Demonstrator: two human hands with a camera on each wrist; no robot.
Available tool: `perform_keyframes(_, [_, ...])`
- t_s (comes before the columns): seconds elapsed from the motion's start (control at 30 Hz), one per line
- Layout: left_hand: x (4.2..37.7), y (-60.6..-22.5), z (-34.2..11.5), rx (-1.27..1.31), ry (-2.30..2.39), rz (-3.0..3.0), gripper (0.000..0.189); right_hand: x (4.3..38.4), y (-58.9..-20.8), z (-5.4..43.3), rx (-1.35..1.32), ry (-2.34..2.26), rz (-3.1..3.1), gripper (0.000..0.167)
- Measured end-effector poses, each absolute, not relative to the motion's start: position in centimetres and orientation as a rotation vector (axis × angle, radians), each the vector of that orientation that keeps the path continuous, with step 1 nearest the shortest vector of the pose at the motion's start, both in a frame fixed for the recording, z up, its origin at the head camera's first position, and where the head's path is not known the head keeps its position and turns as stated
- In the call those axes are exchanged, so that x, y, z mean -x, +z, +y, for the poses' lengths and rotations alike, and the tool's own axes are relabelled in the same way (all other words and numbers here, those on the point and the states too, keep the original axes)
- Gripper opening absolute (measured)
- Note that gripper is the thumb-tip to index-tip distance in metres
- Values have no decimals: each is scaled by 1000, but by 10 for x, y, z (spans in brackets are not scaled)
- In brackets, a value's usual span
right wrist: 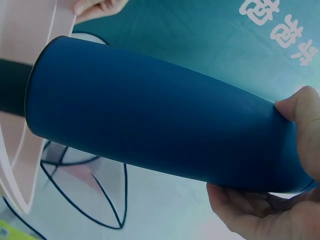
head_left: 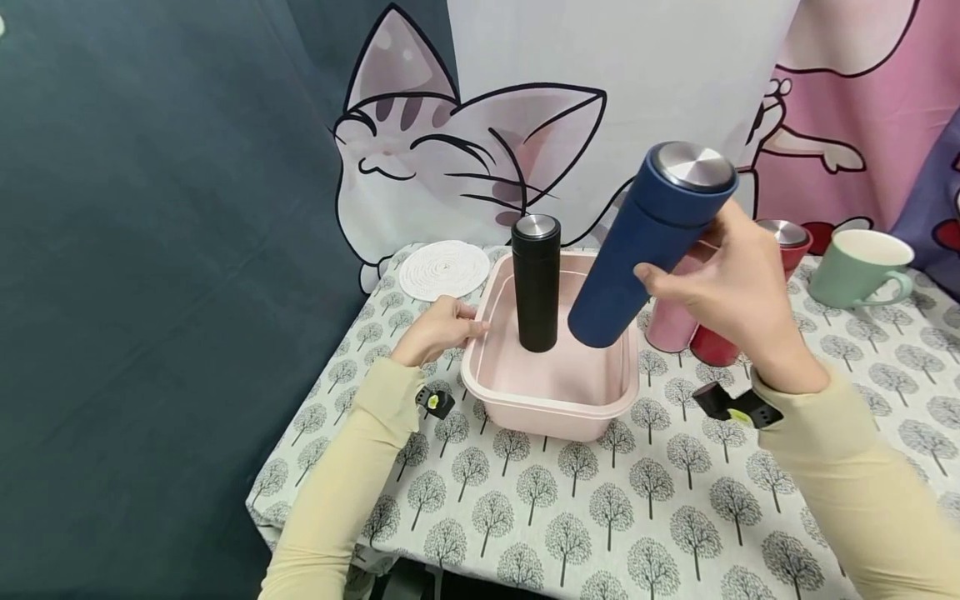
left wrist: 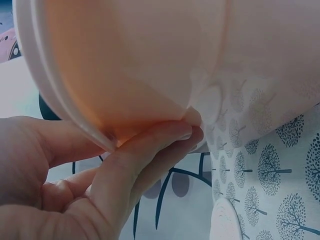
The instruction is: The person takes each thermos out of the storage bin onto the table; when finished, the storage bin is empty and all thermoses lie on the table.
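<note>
A blue thermos flask (head_left: 637, 250) with a steel lid hangs tilted over the right side of a pink plastic basin (head_left: 551, 414). My right hand (head_left: 731, 287) grips it near the top, thumb on one side and fingers on the other. In the right wrist view the flask (right wrist: 150, 115) points its base toward the basin. Inside the basin a black thermos flask (head_left: 537, 287) stands upright, left of the blue one. My left hand (head_left: 442, 329) pinches the basin's left rim; the left wrist view shows the thumb inside the rim and fingers (left wrist: 150, 145) under the wall.
Right of the basin stand a pink flask (head_left: 671, 321) and a red flask (head_left: 716, 343), partly hidden behind my right hand. A green mug (head_left: 861, 271) is farther right. A white round woven mat (head_left: 444, 270) lies at the back left of the tree-patterned tablecloth (head_left: 517, 508).
</note>
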State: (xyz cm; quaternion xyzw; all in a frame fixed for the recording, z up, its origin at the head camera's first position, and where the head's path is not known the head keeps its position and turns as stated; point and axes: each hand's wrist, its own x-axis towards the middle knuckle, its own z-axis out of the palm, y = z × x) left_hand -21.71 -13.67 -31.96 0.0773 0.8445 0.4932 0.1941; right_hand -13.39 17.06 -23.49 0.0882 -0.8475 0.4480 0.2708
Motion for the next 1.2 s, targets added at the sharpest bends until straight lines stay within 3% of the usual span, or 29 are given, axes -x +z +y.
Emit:
perform_keyframes(0.47, [222, -314, -133, -222, 1346, 2383, 29, 121, -235, 237, -41, 1245, -2225, 62])
perform_keyframes(0.9, [221, -318, -134, -247, 1392, 2353, 28, 108, -273, 294, 189, 1008, -2409, 63])
perform_keyframes(1.2, [216, -322, -138, -236, 1406, 2351, 31, 106, -302, 324, 209, 970, -2451, 66])
